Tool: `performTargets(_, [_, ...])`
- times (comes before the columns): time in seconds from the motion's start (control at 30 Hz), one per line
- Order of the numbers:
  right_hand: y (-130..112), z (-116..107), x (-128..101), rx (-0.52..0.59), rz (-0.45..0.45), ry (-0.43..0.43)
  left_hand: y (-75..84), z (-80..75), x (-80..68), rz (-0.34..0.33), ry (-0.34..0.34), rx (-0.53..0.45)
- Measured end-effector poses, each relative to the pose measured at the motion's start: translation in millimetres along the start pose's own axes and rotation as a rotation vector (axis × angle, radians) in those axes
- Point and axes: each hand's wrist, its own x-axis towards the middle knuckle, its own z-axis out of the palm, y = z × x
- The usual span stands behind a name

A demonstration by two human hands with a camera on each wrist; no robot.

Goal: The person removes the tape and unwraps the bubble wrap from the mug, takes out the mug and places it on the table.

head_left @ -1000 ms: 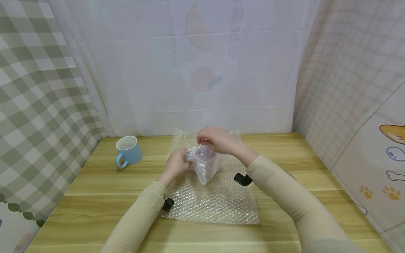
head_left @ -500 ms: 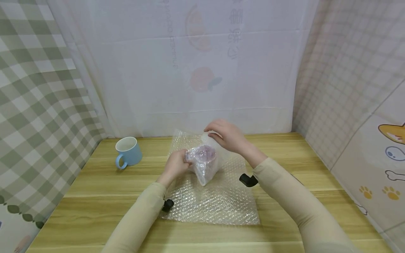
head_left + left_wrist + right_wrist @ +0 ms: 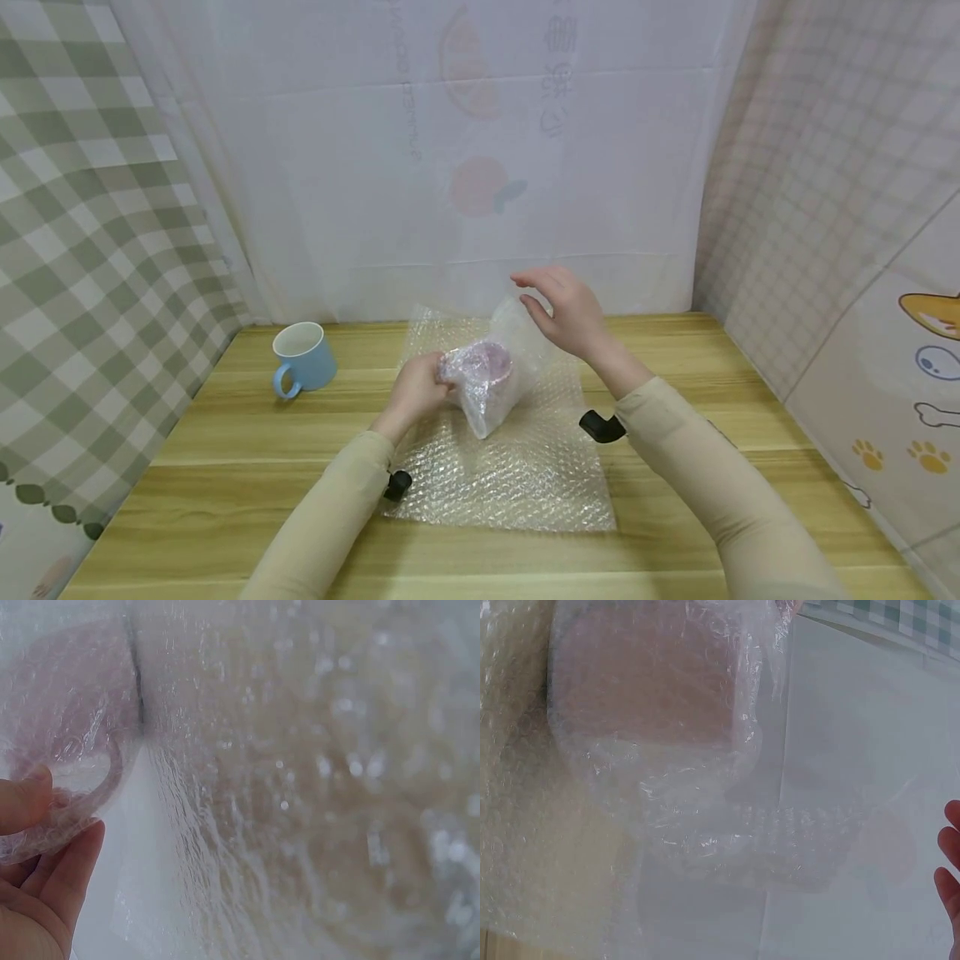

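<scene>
Pinching a handle through clear plastic, the left hand, seen from my remote post, grasps a pink mug by its handle — thumb above, fingers below, film between skin and mug. Item: the pink mug, at the middle of the far half of the wooden table, loosely covered by bubble wrap, its round rim showing through; whether it stands level I cannot tell. Item: the same wrap, spread flat toward me in front of the mug, with a translucent flap raised on the mug's right. Item: the right hand, released, thumb and fingers parted, near that flap but apart from it — my right wrist view puts the fingertips clear of the plastic. Item: one light-blue mug, upright, well to the left, its handle toward the near side. Item: two beige sleeves, each with a black fitting near the cuff. Item: a white printed curtain behind; green-checked cloth at left.
</scene>
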Motion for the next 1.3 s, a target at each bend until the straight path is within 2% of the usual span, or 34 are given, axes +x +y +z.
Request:
performTargets(0.27, [-5.5, -6.3, -3.5, 0.062, -0.06, 0.018, 0.1, -0.2, -0.8, -0.005, -0.011, -0.021])
performTargets(0.53, [-11.4, -0.2, -10.6, 0.068, -0.113, -0.078, 0.2, -0.3, -1.1, -0.019, -0.016, -0.032])
performTargets(0.67, [-12.7, 4.8, -17.4, 0.056, -0.076, -0.201, 0.0, 0.0, -1.0, -0.023, -0.019, -0.036])
performTargets(0.93, [-15.6, 13.0, -30.9, 0.025, 0.118, -0.603, -0.2, 0.7, -0.3, -0.001, -0.004, -0.026])
performTargets(1.07, [-14.4, 15.9, -35.4, 0.054, 0.15, -0.698, 1.0, 0.6, -0.7, -0.008, -0.016, -0.028])
performTargets(1.3, [-13.0, 20.3, -37.9, 0.086, 0.181, -0.8, -0.2, 1.4, 0.5, 0.001, 0.001, -0.017])
